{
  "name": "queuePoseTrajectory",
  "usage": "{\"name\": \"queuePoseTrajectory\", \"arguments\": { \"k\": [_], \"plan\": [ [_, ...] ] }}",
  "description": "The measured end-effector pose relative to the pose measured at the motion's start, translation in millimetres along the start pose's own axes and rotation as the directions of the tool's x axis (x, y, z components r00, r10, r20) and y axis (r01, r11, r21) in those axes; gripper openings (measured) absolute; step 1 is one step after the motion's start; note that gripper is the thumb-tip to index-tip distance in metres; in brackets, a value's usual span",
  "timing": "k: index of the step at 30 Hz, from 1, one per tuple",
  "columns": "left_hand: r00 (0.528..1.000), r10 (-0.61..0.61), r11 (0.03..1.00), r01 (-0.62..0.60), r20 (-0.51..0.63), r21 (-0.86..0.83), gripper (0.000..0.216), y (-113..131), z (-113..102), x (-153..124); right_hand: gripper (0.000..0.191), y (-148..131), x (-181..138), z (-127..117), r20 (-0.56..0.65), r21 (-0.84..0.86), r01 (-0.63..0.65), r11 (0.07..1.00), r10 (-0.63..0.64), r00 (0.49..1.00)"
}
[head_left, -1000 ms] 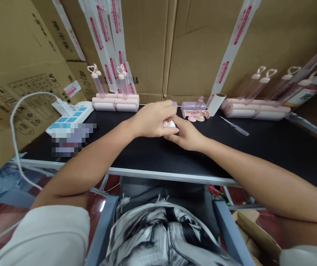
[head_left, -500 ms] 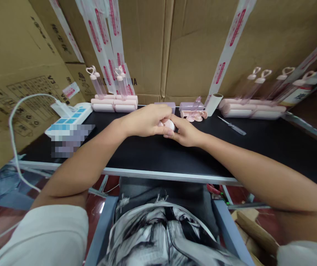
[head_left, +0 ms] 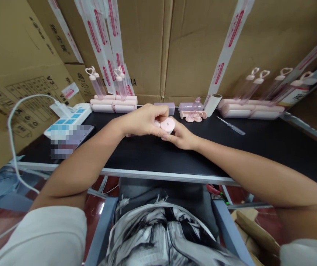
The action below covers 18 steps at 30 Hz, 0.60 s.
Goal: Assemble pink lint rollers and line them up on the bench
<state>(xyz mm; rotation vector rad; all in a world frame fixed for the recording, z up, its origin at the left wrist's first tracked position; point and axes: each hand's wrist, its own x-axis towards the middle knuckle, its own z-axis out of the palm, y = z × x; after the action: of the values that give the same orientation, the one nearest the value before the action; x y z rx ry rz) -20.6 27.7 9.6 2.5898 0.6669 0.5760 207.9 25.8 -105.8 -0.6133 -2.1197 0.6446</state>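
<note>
Above the black table, my two hands meet around a pale pink cylindrical piece (head_left: 167, 125). Its round end, with a small dark mark in the middle, faces me. My left hand (head_left: 145, 120) is closed, thumb and fingers gripping at the piece's left side, where a second small pink part (head_left: 157, 123) shows between the fingers. A bit of something pinkish peeks out under the left wrist; what it is I cannot tell. My right hand (head_left: 184, 135) is closed on the cylindrical piece from the right, thumb below it. The fingers hide most of the piece's length.
Pink cylinders with heart-topped clear tubes stand at back left (head_left: 114, 103) and back right (head_left: 252, 109). Small pink parts (head_left: 193, 115) and a white tube (head_left: 213, 105) sit behind my hands. A screwdriver (head_left: 231, 126) lies right; a power strip (head_left: 69, 118) left. Cardboard (head_left: 144, 48) walls the back.
The pink cylindrical piece has turned so that its round end faces me more fully. My right hand has shifted slightly down and left; my left hand stays nearly in place.
</note>
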Motion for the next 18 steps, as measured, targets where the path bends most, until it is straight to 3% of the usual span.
{"name": "queuePoseTrajectory", "arguments": {
  "k": [5, 9, 13, 18],
  "plan": [
    [0.994, -0.065, 0.996, 0.07, -0.09, 0.049, 0.046, -15, -8, -2, 0.065, -1, 3, -2, -0.136, 0.05, -0.045, 0.998, 0.051, 0.989],
    [0.992, -0.125, 0.966, 0.121, 0.005, 0.227, 0.038, -26, -3, -2, 0.069, 6, 3, -8, -0.142, 0.093, -0.165, 0.982, 0.177, 0.974],
    [0.977, -0.203, 0.875, 0.148, 0.07, 0.461, 0.031, -24, 6, -1, 0.071, 9, 1, -21, -0.136, -0.054, -0.178, 0.983, 0.169, 0.976],
    [0.905, -0.404, 0.758, 0.248, 0.136, 0.604, 0.03, -16, 10, -1, 0.057, 1, -3, -36, -0.038, -0.288, -0.241, 0.927, 0.241, 0.97]
  ]
}}
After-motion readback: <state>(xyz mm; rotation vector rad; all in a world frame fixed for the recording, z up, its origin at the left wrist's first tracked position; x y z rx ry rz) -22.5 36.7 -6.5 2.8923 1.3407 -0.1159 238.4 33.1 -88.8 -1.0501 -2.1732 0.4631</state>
